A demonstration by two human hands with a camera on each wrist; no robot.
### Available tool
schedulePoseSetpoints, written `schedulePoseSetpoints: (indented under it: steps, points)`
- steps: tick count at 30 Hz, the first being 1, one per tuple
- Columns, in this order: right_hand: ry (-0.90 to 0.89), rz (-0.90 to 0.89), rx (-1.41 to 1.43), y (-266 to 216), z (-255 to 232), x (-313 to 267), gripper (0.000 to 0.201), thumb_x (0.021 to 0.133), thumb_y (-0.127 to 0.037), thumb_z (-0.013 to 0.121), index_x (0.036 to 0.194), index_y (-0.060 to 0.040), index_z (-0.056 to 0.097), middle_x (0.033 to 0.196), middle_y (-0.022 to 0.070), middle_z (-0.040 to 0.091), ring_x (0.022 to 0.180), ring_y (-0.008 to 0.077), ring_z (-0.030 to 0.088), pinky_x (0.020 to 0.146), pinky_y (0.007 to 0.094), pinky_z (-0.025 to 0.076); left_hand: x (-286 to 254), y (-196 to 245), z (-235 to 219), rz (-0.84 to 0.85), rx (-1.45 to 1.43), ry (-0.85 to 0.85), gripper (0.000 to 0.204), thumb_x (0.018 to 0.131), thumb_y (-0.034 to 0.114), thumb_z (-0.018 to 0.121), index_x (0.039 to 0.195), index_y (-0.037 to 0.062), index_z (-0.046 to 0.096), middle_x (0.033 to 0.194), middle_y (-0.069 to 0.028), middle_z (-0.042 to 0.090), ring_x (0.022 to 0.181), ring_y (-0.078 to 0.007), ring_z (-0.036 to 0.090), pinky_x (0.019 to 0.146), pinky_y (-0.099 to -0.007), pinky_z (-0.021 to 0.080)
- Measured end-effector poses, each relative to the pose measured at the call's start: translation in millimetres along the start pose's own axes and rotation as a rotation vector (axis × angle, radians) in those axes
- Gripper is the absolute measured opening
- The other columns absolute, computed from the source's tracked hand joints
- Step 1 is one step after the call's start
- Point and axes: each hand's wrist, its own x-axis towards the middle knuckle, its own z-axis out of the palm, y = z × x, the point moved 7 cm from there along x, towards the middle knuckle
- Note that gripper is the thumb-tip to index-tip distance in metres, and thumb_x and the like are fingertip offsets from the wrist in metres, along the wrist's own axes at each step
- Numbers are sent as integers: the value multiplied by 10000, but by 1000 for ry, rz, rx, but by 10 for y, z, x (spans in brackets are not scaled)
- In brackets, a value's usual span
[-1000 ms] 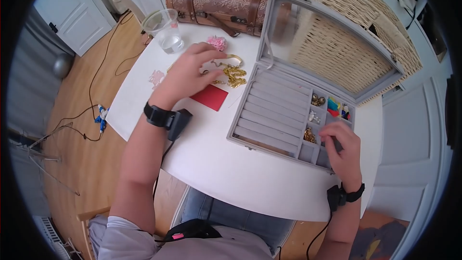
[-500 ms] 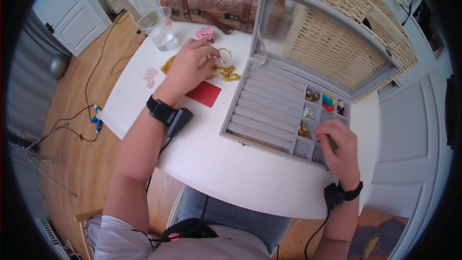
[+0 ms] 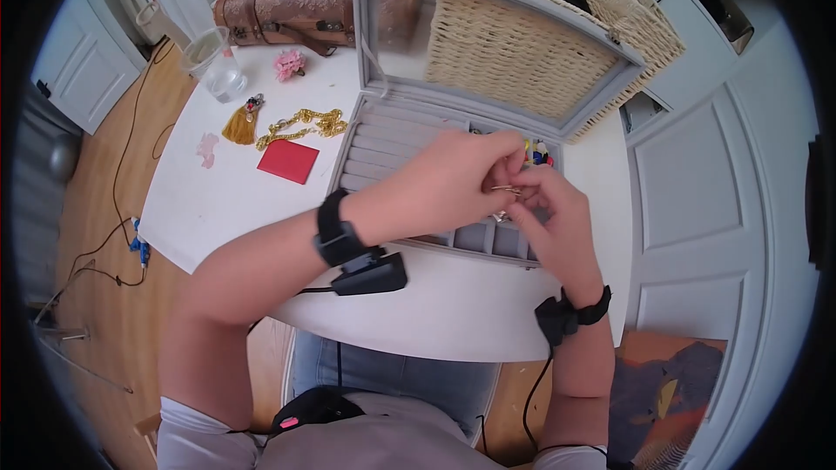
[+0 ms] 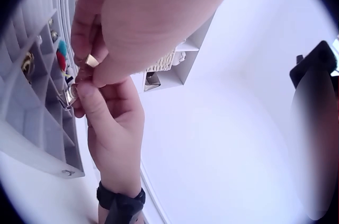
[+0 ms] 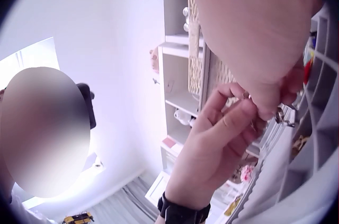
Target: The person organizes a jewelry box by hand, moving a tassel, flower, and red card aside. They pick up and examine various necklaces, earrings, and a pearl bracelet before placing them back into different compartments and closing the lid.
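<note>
Both hands meet over the right part of an open grey jewellery box (image 3: 392, 122). The left hand (image 3: 440, 181) pinches a thin gold bangle (image 4: 91, 60) between thumb and fingers; most of it is hidden by the hands. Close against it, the right hand (image 3: 562, 224) holds a shiny metal jewellery piece (image 4: 69, 96) at its thumb tip, partly covered in each view. Below the hands are the box's small compartments, with colourful pieces (image 3: 538, 153) in one. Left of the box lie a gold chain (image 3: 324, 124), a yellow tassel (image 3: 240, 127) and a red card (image 3: 288, 162).
The box's glass lid stands raised, its frame (image 3: 360, 26) in front of a wicker basket (image 3: 514, 39). A clear plastic cup (image 3: 225, 80), a pink flower (image 3: 288, 63) and a brown patterned case (image 3: 283, 0) stand at the back. A pale pink scrap (image 3: 206, 150) lies on the white table.
The left hand has left the chain and moved right to the right hand above the box, bringing the gold bangle from the table. The head view has turned right.
</note>
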Motion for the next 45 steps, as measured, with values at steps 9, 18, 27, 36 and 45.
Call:
schedulePoseSetpoints:
  steps: [9,18,27,36,45]
  points:
    - [-43,137,-208,245,-305,-11,194,934,23,788,1108,4,704,878,74,646,741,175,656,712,315,562,-157,-214,-380,-33,124,33,144,1055,124,707,1153,18,702,1035,-74,755,987,-147,717,810,-311,603]
    - [-42,-49,-487,11,280,-42,134,961,48,673,1092,22,688,1027,168,624,882,400,668,799,471,565,-1415,-1211,-2213,-410,421,685,168,1035,134,666,1030,-23,728,870,-98,770,797,-179,726,754,-342,574]
    - [-101,-63,-578,-231,124,-35,179,847,118,694,1004,36,720,1080,159,640,992,392,658,841,448,549,-1510,-1178,-2292,-412,976,634,212,928,34,721,1131,11,778,1079,-193,770,931,-364,748,867,-424,597]
    - [-72,17,-624,-144,48,-54,107,858,61,747,956,38,711,1049,139,558,1002,355,592,896,430,518,-1422,-1590,-2257,-591,908,527,236,865,16,702,1089,35,774,1048,-238,712,962,-451,715,897,-492,585]
    - [-50,-1,-526,-70,-36,-31,113,902,-2,757,1009,13,723,1038,143,598,1012,360,630,887,436,535,-1296,-1097,-2226,-278,736,681,292,894,-45,743,1172,26,687,1048,-130,720,928,-281,734,894,-398,610]
